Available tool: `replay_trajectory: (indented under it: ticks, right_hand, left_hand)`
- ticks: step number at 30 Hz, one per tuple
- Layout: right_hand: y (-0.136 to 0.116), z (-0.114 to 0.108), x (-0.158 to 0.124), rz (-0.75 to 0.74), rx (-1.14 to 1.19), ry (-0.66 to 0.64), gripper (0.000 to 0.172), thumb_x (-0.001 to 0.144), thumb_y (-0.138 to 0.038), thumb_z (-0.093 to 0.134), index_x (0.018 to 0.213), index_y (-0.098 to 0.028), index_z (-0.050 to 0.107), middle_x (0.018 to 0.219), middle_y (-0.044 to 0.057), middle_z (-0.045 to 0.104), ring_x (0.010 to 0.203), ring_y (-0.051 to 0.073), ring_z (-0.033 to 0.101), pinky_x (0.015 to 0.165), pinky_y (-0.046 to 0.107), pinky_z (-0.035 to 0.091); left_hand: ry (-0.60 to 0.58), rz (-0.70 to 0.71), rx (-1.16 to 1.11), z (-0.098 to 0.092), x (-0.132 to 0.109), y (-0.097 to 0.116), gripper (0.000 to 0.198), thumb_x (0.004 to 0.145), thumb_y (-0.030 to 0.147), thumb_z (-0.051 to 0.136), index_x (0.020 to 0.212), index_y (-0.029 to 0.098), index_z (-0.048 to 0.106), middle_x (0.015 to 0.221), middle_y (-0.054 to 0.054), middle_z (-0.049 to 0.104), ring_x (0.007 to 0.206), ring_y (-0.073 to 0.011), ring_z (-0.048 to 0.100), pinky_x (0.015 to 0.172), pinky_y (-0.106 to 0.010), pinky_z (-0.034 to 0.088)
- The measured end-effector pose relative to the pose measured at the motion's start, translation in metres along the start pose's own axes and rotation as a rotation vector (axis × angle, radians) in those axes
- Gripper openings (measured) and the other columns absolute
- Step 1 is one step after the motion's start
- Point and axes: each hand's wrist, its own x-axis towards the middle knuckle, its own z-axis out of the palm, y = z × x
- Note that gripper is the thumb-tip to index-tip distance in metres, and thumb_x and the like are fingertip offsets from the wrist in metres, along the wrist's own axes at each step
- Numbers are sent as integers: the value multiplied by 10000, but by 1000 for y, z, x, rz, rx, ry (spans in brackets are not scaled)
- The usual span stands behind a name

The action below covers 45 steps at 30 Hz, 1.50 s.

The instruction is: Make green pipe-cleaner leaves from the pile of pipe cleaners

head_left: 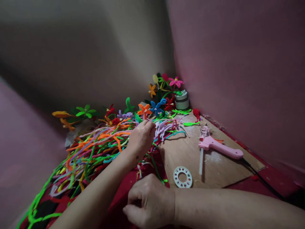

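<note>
our l hand (pixel 142 135) over stems (pixel 102 140), can't tell grip | our r hand (pixel 150 202) curled nr ring (pixel 176 176), can't tell if clamped

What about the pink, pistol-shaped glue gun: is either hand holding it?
No, the pink glue gun lies on the flat brown board, apart from both the left hand and the right hand.

A brown board (pixel 183 152) is laid over red cloth (pixel 124 187). A pink glue gun (pixel 216 147) is rested toward the board's right edge; a white ring (pixel 176 182) is placed by the near edge. Fuzzy stems (pixel 101 147) are heaped across the cloth and spilled over the board's far-left edge.
</note>
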Motion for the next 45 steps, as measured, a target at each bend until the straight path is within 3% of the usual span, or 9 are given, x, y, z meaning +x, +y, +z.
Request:
replay_trajectory:
  ticks: [3, 6, 12, 16, 20, 28, 34, 41, 45]
  right_hand:
    - [-6, -13, 2, 191, 216, 53, 420, 792, -325, 472, 427, -162, 345, 414, -60, 251, 407, 50, 271, 421, 206, 216]
    - [-4, -27, 8, 409, 486, 229, 462, 845, -424, 415, 464, -171, 352, 450, -55, 296, 430, 56, 281, 433, 212, 233]
    - [10, -30, 17, 581, 690, 380, 512, 823, -490, 441, 419, -186, 359, 354, -67, 252, 347, 59, 217, 380, 235, 172]
    - [14, -26, 14, 591, 696, 357, 515, 817, -492, 453, 407, -194, 363, 349, -64, 252, 336, 62, 219, 372, 242, 177]
    - [14, -28, 11, 547, 632, 353, 502, 837, -484, 431, 425, -200, 391, 372, -52, 282, 358, 74, 254, 401, 249, 238]
    - [6, -32, 11, 469, 398, 313, 513, 846, -493, 410, 435, -186, 407, 393, -37, 317, 392, 79, 284, 428, 252, 225]
    - [11, -30, 9, 489, 421, 337, 505, 829, -509, 431, 470, -157, 478, 389, -50, 291, 376, 58, 233, 400, 241, 149]
    - [10, -28, 10, 490, 465, 356, 462, 821, -478, 473, 492, -156, 515, 370, -60, 267, 359, 54, 228, 387, 230, 138]
    - [7, -28, 10, 473, 472, 339, 449, 827, -457, 476, 496, -157, 524, 374, -58, 284, 363, 53, 232, 387, 229, 145]
  left_hand:
    - [22, -57, -175, -23, -21, -6, 177, 805, 258, 487, 831, 174, 640, 748, -31, 640, 683, -142, 563, 671, -221, 412]
    - [-4, -170, -334, -42, -47, -19, 184, 782, 286, 516, 822, 171, 653, 741, -21, 645, 669, -139, 557, 647, -215, 415]
    - [-266, -395, -547, -48, -99, -46, 155, 710, 288, 585, 765, 172, 674, 670, -11, 636, 658, -154, 555, 639, -227, 425]
    - [-374, -204, -505, -31, -121, -52, 187, 761, 195, 517, 846, 198, 683, 798, -26, 661, 733, -151, 582, 700, -230, 429]
    - [-345, -38, -271, -19, -129, -53, 297, 782, 120, 452, 976, 243, 640, 938, -37, 625, 823, -156, 578, 729, -239, 419]
    - [-375, -191, -234, -11, -128, -52, 111, 766, 238, 536, 808, 218, 637, 830, -46, 646, 790, -182, 591, 715, -250, 425]
    - [-330, -172, -270, 2, -131, -48, 96, 778, 224, 501, 756, 202, 592, 766, -45, 636, 725, -179, 584, 647, -257, 408]
    - [-318, -317, -399, -24, -133, -60, 67, 736, 179, 500, 678, 187, 533, 598, 3, 573, 566, -127, 519, 538, -219, 358]
    - [-476, -348, -649, -33, -141, -53, 89, 718, 180, 535, 801, 191, 565, 605, 24, 595, 535, -115, 532, 520, -205, 362]
